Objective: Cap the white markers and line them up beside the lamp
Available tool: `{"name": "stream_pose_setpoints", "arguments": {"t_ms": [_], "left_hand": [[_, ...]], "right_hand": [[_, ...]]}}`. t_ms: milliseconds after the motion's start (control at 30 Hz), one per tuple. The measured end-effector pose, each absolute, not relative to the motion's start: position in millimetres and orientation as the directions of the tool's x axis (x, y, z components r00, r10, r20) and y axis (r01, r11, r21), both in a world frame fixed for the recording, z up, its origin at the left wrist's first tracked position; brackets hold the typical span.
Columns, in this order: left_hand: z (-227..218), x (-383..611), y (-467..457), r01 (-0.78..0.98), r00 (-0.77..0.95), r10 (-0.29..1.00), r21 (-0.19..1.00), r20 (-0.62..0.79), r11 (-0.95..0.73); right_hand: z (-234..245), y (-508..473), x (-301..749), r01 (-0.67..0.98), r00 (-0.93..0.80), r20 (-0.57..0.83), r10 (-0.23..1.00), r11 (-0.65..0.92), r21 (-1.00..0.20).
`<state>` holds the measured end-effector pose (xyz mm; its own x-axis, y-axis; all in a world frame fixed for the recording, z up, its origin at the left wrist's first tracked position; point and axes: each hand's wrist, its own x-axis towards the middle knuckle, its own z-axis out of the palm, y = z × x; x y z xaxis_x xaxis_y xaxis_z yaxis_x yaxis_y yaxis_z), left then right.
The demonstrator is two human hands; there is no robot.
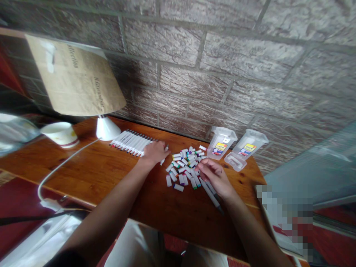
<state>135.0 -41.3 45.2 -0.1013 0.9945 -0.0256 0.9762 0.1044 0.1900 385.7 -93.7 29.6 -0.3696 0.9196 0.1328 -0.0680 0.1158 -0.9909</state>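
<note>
My left hand (pixel 154 152) rests at the right end of a row of white markers (pixel 130 142). Its thumb and fingers are closed on a single marker (pixel 163 160), which slants down towards me. Over the right side of a loose heap of white marker caps (pixel 182 170) with coloured ends is my right hand (pixel 215 178). Its thumb and forefinger are pinched together close to the caps; what lies between the tips is too small to tell. Under that hand, a couple of loose markers (pixel 210 195) lie slanting on the table, partly covered by it.
Two clear plastic cases (pixel 221 142) with yellow labels stand at the back right, the right one with its lid (pixel 236 162) hanging open. A lamp (pixel 107 128), its white cord (pixel 63 161) and a paper cup (pixel 61 133) are at the left. A brick wall (pixel 189 81) rises behind the wooden table (pixel 155 207).
</note>
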Motion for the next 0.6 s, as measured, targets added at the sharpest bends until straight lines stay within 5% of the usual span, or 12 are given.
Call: {"name": "stream_pose_setpoints", "arguments": {"t_ms": [600], "left_hand": [[56, 126, -42, 0.957, -0.147, 0.981, 0.233, -0.125, 0.173]], "right_hand": [[29, -94, 386, -0.071, -0.367, 0.131, 0.921, 0.112, -0.991]]}}
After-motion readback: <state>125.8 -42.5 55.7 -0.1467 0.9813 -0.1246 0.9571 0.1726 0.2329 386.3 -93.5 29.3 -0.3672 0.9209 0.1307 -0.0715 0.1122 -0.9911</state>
